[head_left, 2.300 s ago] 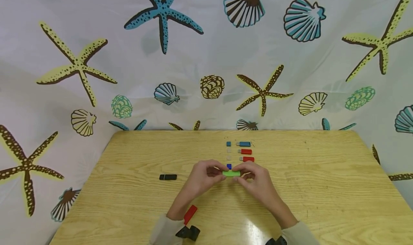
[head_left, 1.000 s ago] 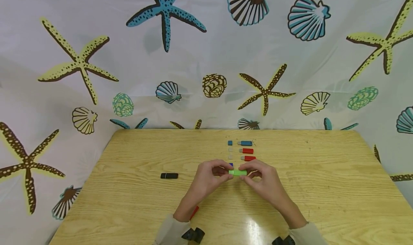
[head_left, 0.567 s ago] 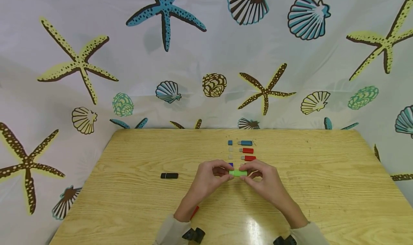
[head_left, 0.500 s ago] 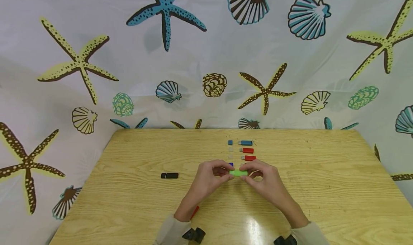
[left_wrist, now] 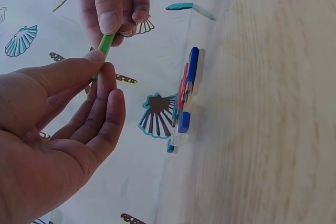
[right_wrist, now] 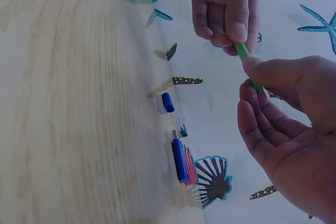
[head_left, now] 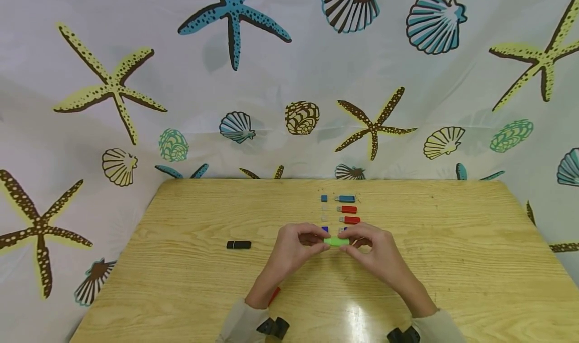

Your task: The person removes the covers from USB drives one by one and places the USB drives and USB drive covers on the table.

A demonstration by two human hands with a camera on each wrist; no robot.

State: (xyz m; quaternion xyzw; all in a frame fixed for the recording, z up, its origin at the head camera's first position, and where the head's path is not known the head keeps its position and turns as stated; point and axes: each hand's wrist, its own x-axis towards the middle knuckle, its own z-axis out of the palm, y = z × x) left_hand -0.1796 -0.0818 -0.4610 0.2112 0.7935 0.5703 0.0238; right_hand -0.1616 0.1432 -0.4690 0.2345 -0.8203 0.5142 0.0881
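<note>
A small green USB stick [head_left: 336, 241] is held between both hands, above the table and level from left to right. My left hand [head_left: 293, 246] pinches its left end between thumb and fingers, and my right hand [head_left: 374, 247] pinches the right end. In the left wrist view the green USB stick [left_wrist: 105, 46] shows only between the fingertips. Just beyond the hands lie a dark blue cap [head_left: 324, 229] and a dark blue USB stick [right_wrist: 180, 160], which the right hand mostly covers in the head view.
Farther back are two red USB sticks [head_left: 348, 210], a lighter blue one [head_left: 346, 199], its blue cap [head_left: 323, 198] and faint clear caps [head_left: 324, 218]. A black USB stick [head_left: 238, 244] lies left. A red object [head_left: 274, 295] is partly behind the left forearm. Patterned cloth [head_left: 271, 82] hangs behind.
Both hands have shifted slightly right with the green USB stick since the earliest frame, then stayed nearly still. The head view has tilted slightly. The sticks and caps on the table lie as before.
</note>
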